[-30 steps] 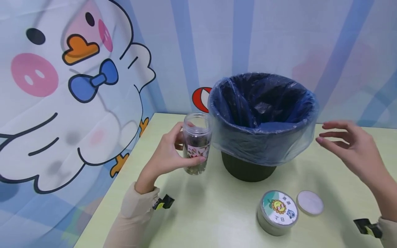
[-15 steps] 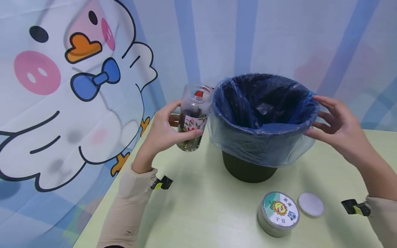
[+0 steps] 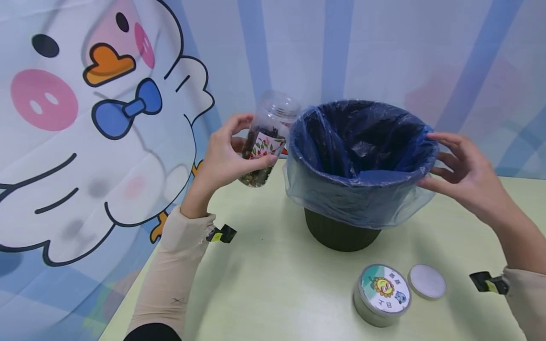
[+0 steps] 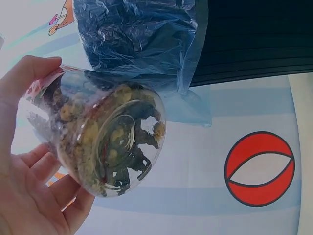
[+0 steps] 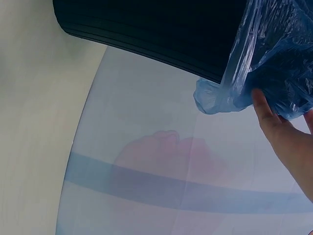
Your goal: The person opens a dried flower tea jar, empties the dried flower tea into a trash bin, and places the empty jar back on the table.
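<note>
My left hand [image 3: 223, 156] grips a clear plastic jar [image 3: 269, 142] with a floral label, its thumb across the front. The jar is lidless and held up off the table, its mouth leaning right toward the bin rim. Dark and yellowish dried bits, like dried flower tea, fill its lower part, as the left wrist view shows through the jar's base [image 4: 117, 147]. A black trash bin [image 3: 341, 232] stands to the right, lined with a translucent blue bag [image 3: 358, 203] folded over its rim. My right hand [image 3: 473, 177] holds the bin's right side, thumb and fingertips against the bag.
On the pale green table [image 3: 273, 293], in front of the bin, sits a round container [image 3: 381, 303] with a sunflower picture on top. A pale round lid [image 3: 427, 282] lies beside it. Behind everything hangs a cartoon-printed backdrop [image 3: 294, 47].
The left hand has raised the jar and tipped its mouth to the right, toward the bin. My right hand has moved left from beside the bin and taken hold of its rim.
</note>
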Motion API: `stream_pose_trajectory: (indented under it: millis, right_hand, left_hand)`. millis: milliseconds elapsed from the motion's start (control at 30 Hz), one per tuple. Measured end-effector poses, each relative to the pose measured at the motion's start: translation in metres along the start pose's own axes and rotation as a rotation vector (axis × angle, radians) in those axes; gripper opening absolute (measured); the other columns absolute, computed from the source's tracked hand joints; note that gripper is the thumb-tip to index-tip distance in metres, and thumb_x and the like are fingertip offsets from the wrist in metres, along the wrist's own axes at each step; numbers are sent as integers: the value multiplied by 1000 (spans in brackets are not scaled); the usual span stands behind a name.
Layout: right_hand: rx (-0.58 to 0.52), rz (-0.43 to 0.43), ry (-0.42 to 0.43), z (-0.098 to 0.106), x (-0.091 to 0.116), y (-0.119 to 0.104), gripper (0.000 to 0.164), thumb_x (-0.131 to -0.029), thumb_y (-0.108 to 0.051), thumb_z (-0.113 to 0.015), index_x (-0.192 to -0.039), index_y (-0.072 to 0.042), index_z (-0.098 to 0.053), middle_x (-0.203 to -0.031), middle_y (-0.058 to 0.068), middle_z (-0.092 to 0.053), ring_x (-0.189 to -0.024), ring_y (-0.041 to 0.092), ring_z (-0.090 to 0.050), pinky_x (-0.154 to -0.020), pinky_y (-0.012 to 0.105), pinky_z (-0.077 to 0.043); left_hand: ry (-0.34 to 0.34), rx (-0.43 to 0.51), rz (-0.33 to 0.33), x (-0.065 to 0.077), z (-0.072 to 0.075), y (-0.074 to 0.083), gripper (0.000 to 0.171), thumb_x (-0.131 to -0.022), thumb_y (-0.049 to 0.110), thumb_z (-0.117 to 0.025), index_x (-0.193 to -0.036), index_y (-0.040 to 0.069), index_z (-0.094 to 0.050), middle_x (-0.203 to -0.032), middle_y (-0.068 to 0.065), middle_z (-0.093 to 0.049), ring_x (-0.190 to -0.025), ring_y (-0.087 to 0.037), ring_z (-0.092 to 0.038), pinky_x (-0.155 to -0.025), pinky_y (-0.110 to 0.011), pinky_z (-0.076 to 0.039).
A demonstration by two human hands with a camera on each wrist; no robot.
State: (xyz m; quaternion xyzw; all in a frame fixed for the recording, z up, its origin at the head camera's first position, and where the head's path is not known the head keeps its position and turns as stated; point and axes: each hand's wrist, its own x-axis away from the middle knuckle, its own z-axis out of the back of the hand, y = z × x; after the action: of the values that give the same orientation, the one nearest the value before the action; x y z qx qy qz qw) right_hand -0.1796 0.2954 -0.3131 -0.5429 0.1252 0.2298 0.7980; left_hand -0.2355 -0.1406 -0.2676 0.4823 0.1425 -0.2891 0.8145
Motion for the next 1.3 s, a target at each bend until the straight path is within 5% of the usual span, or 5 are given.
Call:
stream_pose_trajectory:
  millis: [367,1300]
  right_hand:
    - [-236,39,-61,4,0,1,81,-82,29,-59,-151,-7,-35,-154,10,-33,-119,9,-57,-89,17,-49]
    - [-250,-2,-62,3,2,0,78,-86,24,-59,-152,-11,-35,-157,11,-28,-120,5,-57,-86,19,-51]
  left_hand:
    - [-22,-12,-9,-15,2,9,71,-77,23,-86,-140,15,-52,-132,2,-59,-80,-19,-70,-66,-38,-58]
    - [-54,-299,-21,-47,8,45,71,-75,26,-85,-141,21,-57,-108,-7,-70,-84,-18,-65,-68,-33,-52]
